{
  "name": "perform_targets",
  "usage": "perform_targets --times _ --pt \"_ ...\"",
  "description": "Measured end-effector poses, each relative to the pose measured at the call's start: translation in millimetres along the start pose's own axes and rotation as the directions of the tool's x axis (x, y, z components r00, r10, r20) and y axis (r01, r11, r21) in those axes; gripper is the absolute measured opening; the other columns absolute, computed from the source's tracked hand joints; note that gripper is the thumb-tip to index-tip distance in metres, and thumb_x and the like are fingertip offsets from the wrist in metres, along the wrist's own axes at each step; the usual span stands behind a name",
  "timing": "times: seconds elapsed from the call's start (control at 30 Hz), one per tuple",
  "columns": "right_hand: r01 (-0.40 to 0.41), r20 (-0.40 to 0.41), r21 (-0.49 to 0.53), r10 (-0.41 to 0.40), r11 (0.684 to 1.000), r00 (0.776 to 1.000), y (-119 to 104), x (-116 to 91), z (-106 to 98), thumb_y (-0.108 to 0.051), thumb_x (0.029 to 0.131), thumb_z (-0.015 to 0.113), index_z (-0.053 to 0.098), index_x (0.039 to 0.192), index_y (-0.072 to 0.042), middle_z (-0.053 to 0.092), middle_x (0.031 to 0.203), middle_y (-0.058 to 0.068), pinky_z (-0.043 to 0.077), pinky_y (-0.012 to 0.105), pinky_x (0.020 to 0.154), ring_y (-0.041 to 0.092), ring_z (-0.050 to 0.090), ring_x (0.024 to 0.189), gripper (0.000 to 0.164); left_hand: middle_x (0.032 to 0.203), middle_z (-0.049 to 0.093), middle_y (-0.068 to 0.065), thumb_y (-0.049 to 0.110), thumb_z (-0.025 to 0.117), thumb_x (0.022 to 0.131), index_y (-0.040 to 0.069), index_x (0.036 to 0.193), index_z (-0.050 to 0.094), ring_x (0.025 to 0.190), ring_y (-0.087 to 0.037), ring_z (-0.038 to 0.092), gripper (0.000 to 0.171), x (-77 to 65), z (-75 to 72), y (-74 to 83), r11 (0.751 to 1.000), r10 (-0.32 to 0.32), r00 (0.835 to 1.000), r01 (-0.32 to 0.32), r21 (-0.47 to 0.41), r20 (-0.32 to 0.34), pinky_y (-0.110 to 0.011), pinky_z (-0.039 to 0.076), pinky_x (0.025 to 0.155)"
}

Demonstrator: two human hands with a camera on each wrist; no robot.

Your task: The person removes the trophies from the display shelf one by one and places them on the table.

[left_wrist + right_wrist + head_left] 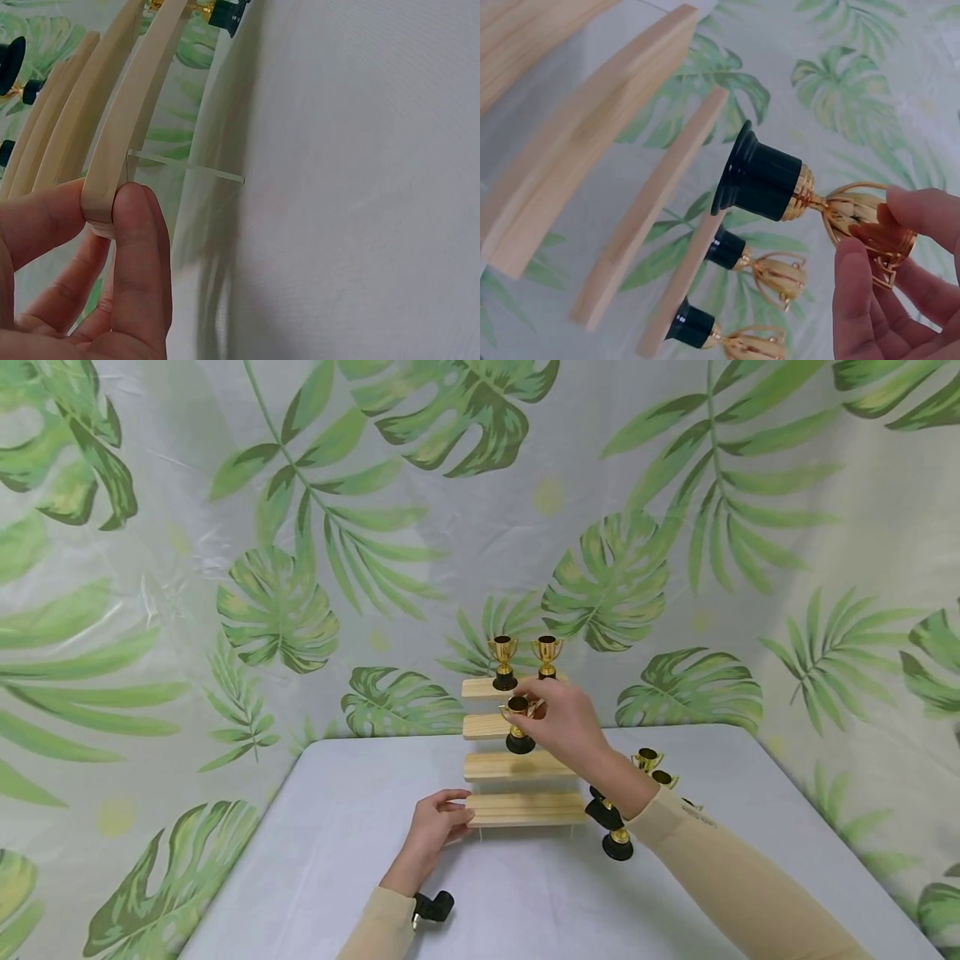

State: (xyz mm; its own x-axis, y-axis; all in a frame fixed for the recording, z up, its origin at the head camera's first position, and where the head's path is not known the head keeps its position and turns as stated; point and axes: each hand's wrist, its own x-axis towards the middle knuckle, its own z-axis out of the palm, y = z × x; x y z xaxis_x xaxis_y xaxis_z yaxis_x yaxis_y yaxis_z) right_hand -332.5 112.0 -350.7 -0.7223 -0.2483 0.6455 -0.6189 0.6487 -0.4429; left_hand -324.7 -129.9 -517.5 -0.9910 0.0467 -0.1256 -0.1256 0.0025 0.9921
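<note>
A wooden four-tier display stand (pixel 525 810) stands on the table. My left hand (pixel 433 831) grips the left end of its lowest board (pixel 124 142), thumb on one face and fingers on the other. My right hand (pixel 566 718) pinches a small gold trophy (pixel 519 739) by its cup, black base downward, in front of the upper boards. Seen from the right wrist, the held trophy's black base (pixel 769 176) is apart from the boards, close to their edges. Two like trophies stand on the top board, one at left (pixel 504 653) and another (pixel 547 650) beside it.
Right of the stand, several more gold trophies (pixel 618 845) stand on the white-covered table (pixel 300 843), partly hidden by the right forearm. Behind the table hangs a leaf-print cloth (pixel 480 527). A thin clear leg (pixel 187 166) supports the lowest board.
</note>
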Motion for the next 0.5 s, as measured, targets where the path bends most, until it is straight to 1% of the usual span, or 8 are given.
perform_targets --times 0.07,0.2,0.4,0.5 --pt "-0.001 -0.007 0.012 0.001 1.0 1.0 1.2 -4.7 -2.3 -0.024 0.085 0.084 0.074 0.112 -0.017 0.067 0.091 -0.005 0.053 0.029 0.062 0.009 0.062 0.069 0.03 0.093 0.066 -0.012 -0.002 0.072 0.088 -0.006 0.126 0.063 0.081 -0.024 0.069 0.039 -6.8 1.5 7.3 1.0 -0.003 1.0 0.003 0.001 0.0 -0.036 0.061 0.074" --pt "-0.005 -0.01 0.022 0.005 1.0 1.0 3.0 -14.0 -7.7 -0.025 0.085 0.084 0.073 0.113 -0.018 0.067 0.094 -0.006 0.053 0.029 0.061 0.008 0.062 0.07 0.031 0.093 0.066 -0.013 -0.002 0.072 0.088 -0.006 0.126 0.062 0.081 -0.024 0.069 0.04 -15.9 3.1 16.0 1.0 0.002 1.0 -0.002 -0.006 0.012 -0.036 0.06 0.073" --pt "-0.006 -0.021 0.025 0.006 1.0 1.0 5.7 -27.9 -15.4 -0.023 0.084 0.085 0.072 0.113 -0.022 0.067 0.097 -0.008 0.054 0.027 0.062 0.007 0.062 0.071 0.032 0.092 0.066 -0.012 -0.002 0.071 0.088 -0.007 0.128 0.061 0.079 -0.023 0.069 0.042 -16.4 2.9 17.5 1.0 0.0 1.0 0.001 -0.017 0.024 -0.036 0.06 0.073" --pt "0.007 -0.034 0.035 -0.006 0.999 0.999 7.4 -35.1 -18.8 -0.022 0.082 0.086 0.072 0.112 -0.021 0.067 0.098 -0.007 0.055 0.026 0.062 0.005 0.062 0.07 0.032 0.092 0.066 -0.012 -0.002 0.071 0.088 -0.008 0.129 0.061 0.08 -0.024 0.069 0.042 -17.4 2.9 18.7 1.0 0.001 1.0 0.0 -0.022 0.026 -0.036 0.06 0.074"
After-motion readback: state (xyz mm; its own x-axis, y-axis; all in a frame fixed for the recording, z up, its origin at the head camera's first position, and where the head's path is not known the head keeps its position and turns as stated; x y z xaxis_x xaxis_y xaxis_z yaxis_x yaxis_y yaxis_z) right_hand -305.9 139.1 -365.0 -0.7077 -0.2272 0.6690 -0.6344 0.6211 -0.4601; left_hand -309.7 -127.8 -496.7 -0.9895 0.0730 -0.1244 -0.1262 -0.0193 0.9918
